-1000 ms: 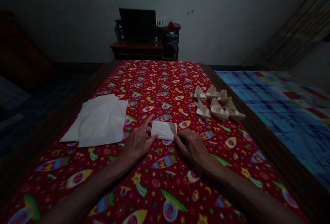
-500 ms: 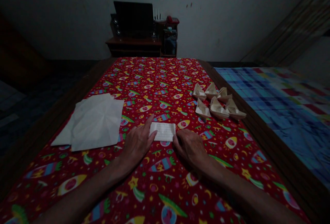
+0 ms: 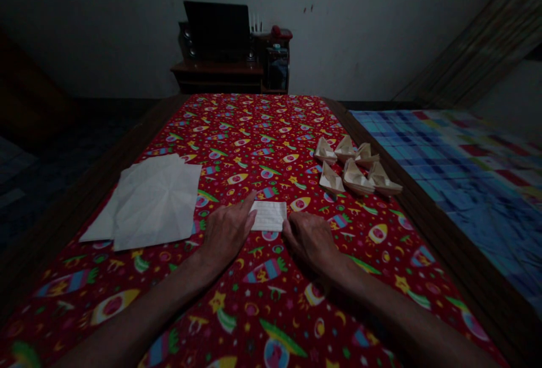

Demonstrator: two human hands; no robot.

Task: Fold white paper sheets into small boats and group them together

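Observation:
A small folded rectangle of lined white paper (image 3: 270, 215) lies flat on the red patterned cloth (image 3: 254, 323) in front of me. At its left end rests my left hand (image 3: 226, 230), index finger stretched forward and thumb against the paper's edge. My right hand (image 3: 311, 238) is curled, with thumb and fingertips closed at the right end of the same paper. The undersides of both hands are hidden.
Flat creased white sheets (image 3: 156, 204) lie overlapping on the left. Several folded paper boats (image 3: 358, 176) stand in two rows on the right. Beyond the table's far end are a dark monitor (image 3: 218, 29) and desk (image 3: 218, 74). A blue plaid cover (image 3: 402, 159) is at right.
My left thumb has drawn in toward the index finger, and the left hand covers a bit more of the paper's left end. The right hand stays at its end. The view has shifted slightly.

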